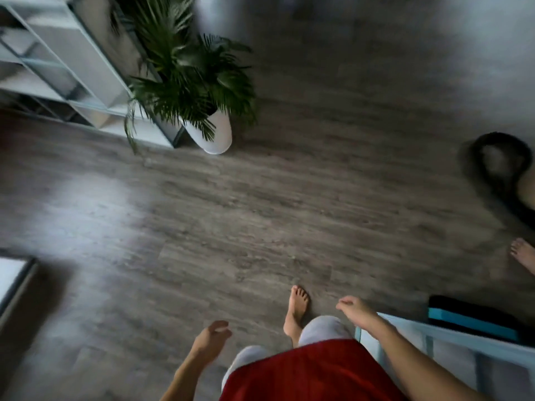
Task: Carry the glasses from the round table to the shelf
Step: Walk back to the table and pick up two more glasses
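Note:
No glasses and no round table are in view. My left hand (pixel 212 337) hangs low over the grey wood floor, fingers loosely curled and holding nothing. My right hand (pixel 357 311) is raised a little further right, fingers apart and holding nothing. A white open shelf unit (pixel 58 62) stands at the upper left, blurred. A second white shelf frame (pixel 440 342) is at the lower right, just under my right forearm. My bare foot (pixel 296 311) steps forward between the hands.
A potted palm in a white pot (pixel 214 131) stands by the end of the upper-left shelf. Another person's bare foot (pixel 524 256) shows at the right edge. A dark round object (pixel 500 163) lies at the right. A white-topped surface (pixel 11 276) sits at the left edge.

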